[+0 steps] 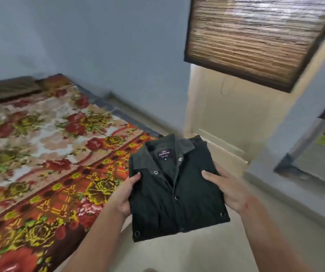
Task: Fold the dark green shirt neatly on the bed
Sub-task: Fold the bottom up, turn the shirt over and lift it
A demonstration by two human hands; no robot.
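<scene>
The dark green shirt point(177, 193) is folded into a compact rectangle, collar up, snap buttons and a neck label showing. It is held in the air over the pale floor, to the right of the bed point(40, 154). My left hand point(126, 195) grips its left edge, thumb on top. My right hand point(226, 189) grips its right edge, thumb on top and fingers underneath. The bed lies at the left under a floral blanket in red, yellow and cream.
A blue-grey wall runs behind the bed. A woven bamboo blind point(255, 36) hangs at the upper right above a cream wall. An air cooler or window unit point(318, 154) sits at the right. A dark folded cloth or pillow point(14, 88) lies at the bed's far end.
</scene>
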